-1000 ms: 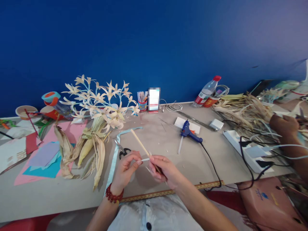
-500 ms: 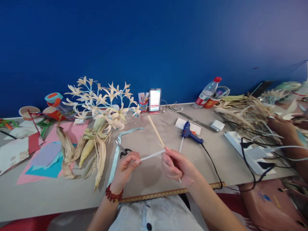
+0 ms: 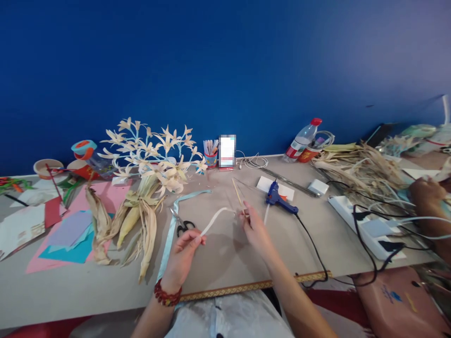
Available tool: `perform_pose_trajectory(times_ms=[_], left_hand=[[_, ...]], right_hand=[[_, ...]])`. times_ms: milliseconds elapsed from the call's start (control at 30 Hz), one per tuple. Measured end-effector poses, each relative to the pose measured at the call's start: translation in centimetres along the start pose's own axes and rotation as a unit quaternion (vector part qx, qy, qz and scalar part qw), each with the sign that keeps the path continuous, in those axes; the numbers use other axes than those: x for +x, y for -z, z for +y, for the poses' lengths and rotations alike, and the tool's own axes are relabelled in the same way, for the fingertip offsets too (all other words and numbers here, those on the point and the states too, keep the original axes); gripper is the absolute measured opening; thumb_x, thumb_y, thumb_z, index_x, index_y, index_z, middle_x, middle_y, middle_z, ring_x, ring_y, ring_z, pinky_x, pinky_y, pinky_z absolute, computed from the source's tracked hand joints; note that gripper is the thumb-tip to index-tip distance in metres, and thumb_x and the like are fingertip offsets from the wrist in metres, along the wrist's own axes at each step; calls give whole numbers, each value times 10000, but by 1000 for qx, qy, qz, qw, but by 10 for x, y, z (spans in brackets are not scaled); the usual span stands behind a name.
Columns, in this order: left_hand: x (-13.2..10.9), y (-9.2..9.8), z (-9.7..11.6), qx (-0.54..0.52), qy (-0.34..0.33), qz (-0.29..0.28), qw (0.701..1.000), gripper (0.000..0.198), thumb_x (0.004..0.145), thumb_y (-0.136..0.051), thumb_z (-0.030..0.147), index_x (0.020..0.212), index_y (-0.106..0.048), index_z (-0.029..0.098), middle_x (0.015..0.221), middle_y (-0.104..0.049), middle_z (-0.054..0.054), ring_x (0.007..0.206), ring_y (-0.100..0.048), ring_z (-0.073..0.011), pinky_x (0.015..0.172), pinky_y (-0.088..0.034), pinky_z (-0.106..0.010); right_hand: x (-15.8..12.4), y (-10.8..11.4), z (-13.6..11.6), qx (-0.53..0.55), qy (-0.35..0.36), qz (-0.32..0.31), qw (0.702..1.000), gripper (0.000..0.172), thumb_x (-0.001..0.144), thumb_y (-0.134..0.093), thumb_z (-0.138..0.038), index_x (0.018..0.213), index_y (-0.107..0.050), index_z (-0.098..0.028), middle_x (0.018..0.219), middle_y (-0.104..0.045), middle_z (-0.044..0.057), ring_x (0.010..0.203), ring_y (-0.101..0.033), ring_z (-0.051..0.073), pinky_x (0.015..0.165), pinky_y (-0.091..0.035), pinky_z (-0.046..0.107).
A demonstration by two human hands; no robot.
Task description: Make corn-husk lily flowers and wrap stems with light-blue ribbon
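My left hand (image 3: pixel 183 253), with a red bead bracelet at the wrist, pinches one end of a thin white strip (image 3: pixel 215 219). My right hand (image 3: pixel 254 228) is further out over the table and grips a thin wooden stick (image 3: pixel 237 191), with the strip's other end held against it. The strip arcs loosely between the two hands. Black-handled scissors (image 3: pixel 180 224) lie just left of my left hand. A blue glue gun (image 3: pixel 278 198) lies right of my right hand.
Corn husks (image 3: pixel 139 219) and a spray of husk flowers (image 3: pixel 155 155) lie at the left beside coloured paper (image 3: pixel 70 230). A pale blue ribbon (image 3: pixel 171 224), pen cup (image 3: pixel 210 155), bottle (image 3: pixel 300 139), power strip (image 3: pixel 355 218) and cables sit around. Another person's hand (image 3: pixel 424 192) works at the right.
My right hand moved forward and to the right with the stick, drawing the white strip out longer. My left hand stayed near the table's front edge.
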State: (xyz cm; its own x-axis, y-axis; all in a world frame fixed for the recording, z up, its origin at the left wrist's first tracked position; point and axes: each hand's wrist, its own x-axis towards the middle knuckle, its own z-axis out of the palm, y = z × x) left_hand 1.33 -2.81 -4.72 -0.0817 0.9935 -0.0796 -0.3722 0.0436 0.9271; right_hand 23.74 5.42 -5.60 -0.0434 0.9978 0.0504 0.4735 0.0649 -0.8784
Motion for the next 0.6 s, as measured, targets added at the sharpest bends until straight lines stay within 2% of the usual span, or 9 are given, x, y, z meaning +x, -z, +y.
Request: perform_pose_trajectory(times_ms=[33,100,167,200,267,333,367,500,600], left_hand=[[-1,-1,0,-8,-8,4,1000,192,808,-713,368,745,-679,190,772,-621,-29,845,-587,-185,903,-454,-376],[-2,-2,1,-26,-33,13,999,175,804,-717,366,754,-682,202,757,-625,-24,842,-593,-187,905,-459,-391],[-4,-2,2,-35,-58,19,998,152,808,-716,352,759,-687,212,746,-631,-20,837,-597,-185,901,-463,-394],[-4,-3,1,-36,-66,20,997,139,811,-715,343,761,-690,216,741,-632,-18,834,-598,-183,892,-467,-387],[-6,-4,-2,-34,-72,21,997,106,815,-714,319,773,-697,223,758,-635,-16,840,-603,-178,863,-476,-360],[-8,-5,-7,-30,-72,22,997,78,824,-706,296,789,-702,227,819,-643,-21,875,-607,-178,851,-480,-339],[-9,-5,-10,-25,-75,22,997,68,828,-701,289,797,-704,228,855,-647,-26,902,-607,-182,856,-479,-338],[-13,-2,-15,59,-94,13,994,86,832,-691,295,817,-715,215,956,-653,-66,1015,-583,-221,927,-461,-370],[-16,-3,-2,98,-111,-26,989,197,835,-672,336,979,-711,208,1099,-632,-109,1112,-553,-271,979,-434,-415]], right_hand=[[-4,-1,0,-58,32,21,998,473,921,-480,-326,1377,-429,-210,1157,-618,132,904,-631,243,773,-519,403],[-13,0,-8,-135,91,57,985,479,907,-506,-289,1373,-451,-193,1367,-506,181,1198,-513,318,979,-424,509],[-24,1,-23,-130,125,63,982,379,914,-510,-279,1281,-541,-187,1379,-502,177,1261,-461,330,1038,-373,518],[-30,0,-33,-91,132,46,986,311,923,-510,-286,1209,-587,-193,1316,-555,164,1215,-506,312,1015,-404,486],[-42,-5,-52,40,134,-43,989,214,938,-523,-320,1084,-634,-209,1117,-663,116,1038,-614,251,897,-491,385],[-51,-13,-68,155,132,-104,974,207,915,-586,-350,1063,-636,-215,998,-697,83,921,-645,218,834,-509,341],[-54,-17,-75,187,140,-109,966,215,894,-620,-360,1053,-637,-216,970,-697,73,896,-645,211,819,-507,330],[-56,-26,-87,180,174,-92,964,137,903,-609,-336,839,-639,-218,825,-660,37,793,-618,184,756,-476,301],[-54,-25,-87,161,196,-100,962,156,914,-585,-297,783,-617,-219,790,-640,33,768,-598,182,730,-453,297]])
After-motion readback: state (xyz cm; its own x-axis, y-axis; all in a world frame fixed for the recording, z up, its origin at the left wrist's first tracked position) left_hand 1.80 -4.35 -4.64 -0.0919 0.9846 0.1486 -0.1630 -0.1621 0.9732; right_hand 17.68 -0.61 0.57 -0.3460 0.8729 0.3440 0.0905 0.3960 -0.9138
